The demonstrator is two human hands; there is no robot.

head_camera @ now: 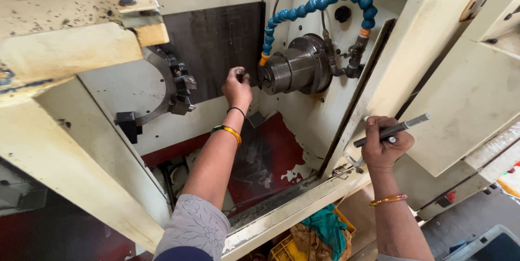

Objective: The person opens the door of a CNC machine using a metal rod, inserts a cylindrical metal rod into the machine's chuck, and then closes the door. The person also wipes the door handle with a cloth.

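Holding small part (240,72) at chuck (292,68).

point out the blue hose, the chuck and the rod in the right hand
blue hose (319,2), head view, on its top arc
chuck (295,66), head view, on its round metal side
rod (392,129), head view, on the dark shaft above the fingers

Machine bed (271,152): sloped red metal floor inside the lathe enclosure, paint chipped to pale patches.
On it: grey metal swarf (265,204) gathered along the lower front edge.
Front sill (303,207): cream, grimy, chipped.
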